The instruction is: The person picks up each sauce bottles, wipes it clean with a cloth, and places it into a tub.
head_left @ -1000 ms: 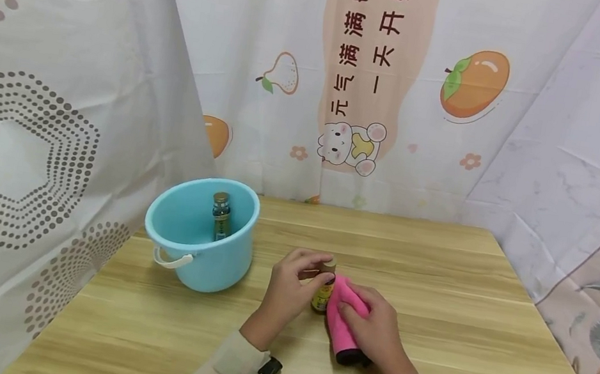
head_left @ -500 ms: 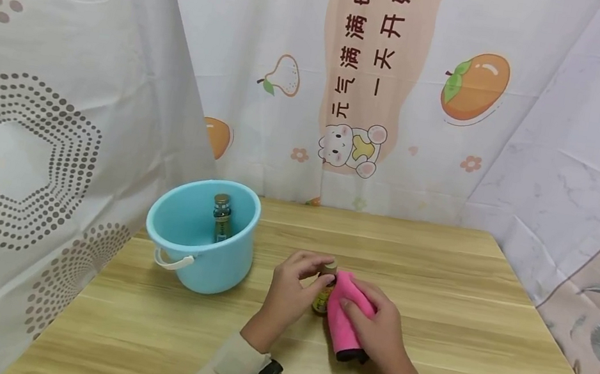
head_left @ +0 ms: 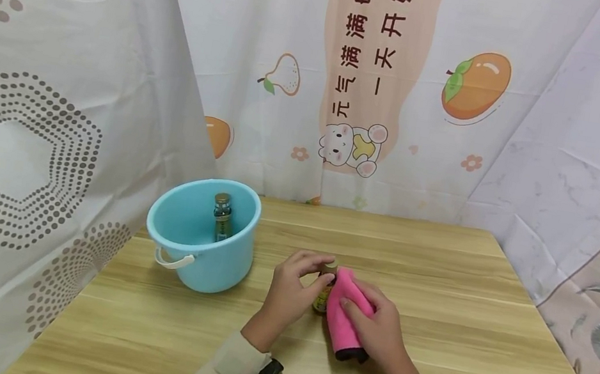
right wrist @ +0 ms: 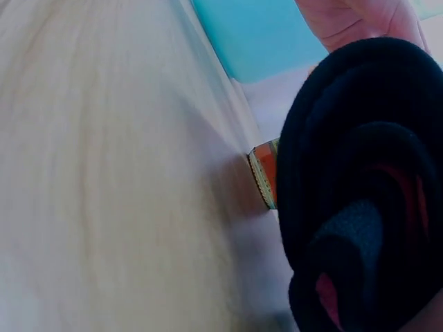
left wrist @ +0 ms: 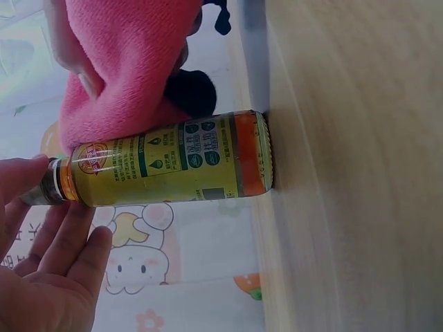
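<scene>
A small glass bottle point(head_left: 322, 298) with a yellow-green label and a cap stands upright on the wooden table. My left hand point(head_left: 287, 288) pinches it at the neck, just below the cap. The left wrist view shows the thumb on one side of the neck point(left wrist: 61, 180) and fingers on the other. My right hand point(head_left: 379, 327) grips a bunched pink cloth point(head_left: 340, 322) with a black edge, which lies against the bottle's right side. In the right wrist view the folded black edge point(right wrist: 325, 90) hides most of the bottle, leaving its base point(right wrist: 264, 173) visible.
A light blue bucket point(head_left: 212, 271) with a white handle point(head_left: 173, 262) stands left of my hands. Inside it leans another capped bottle point(head_left: 222, 221). Printed curtains point(head_left: 280, 164) hang behind the table point(head_left: 465, 328) and at both sides.
The pink cloth has shifted slightly upward along the bottle with my right hand. My left hand keeps its hold at the neck, and the bottle stays in place.
</scene>
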Demonstrator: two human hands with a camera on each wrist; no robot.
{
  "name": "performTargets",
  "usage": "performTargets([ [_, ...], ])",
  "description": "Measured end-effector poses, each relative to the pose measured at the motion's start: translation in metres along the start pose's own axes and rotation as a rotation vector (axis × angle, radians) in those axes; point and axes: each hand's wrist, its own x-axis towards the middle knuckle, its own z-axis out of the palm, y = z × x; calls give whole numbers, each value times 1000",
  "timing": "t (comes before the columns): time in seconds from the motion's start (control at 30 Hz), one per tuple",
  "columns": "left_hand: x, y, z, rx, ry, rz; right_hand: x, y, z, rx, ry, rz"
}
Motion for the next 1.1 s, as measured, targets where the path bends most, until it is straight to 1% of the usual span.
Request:
performTargets([
  [0.1, 0, 0, 0, -8, -2, 6, 0, 1, 0, -12, -16, 42],
  [0.2, 0, 0, 1, -14, -3, 2, 0, 2, 0, -32, -29, 66],
  [0.47, 0, 2, 1, -85, -3, -40, -1, 6, 0, -103, -51, 66],
  [0.57, 0, 2, 1, -86, -12, -55, -1, 7, 1, -127, -57, 66],
  [0.67, 0, 3, 0, -67, -19, -69, -1, 7, 1, -149, -58, 68],
  [0.9, 0, 4, 0, 79, -9, -77, -2, 2, -1, -185, -64, 69],
  [1.1, -1, 1, -1, 88, -5, -85, -2, 3, 1, -192, -42, 69],
])
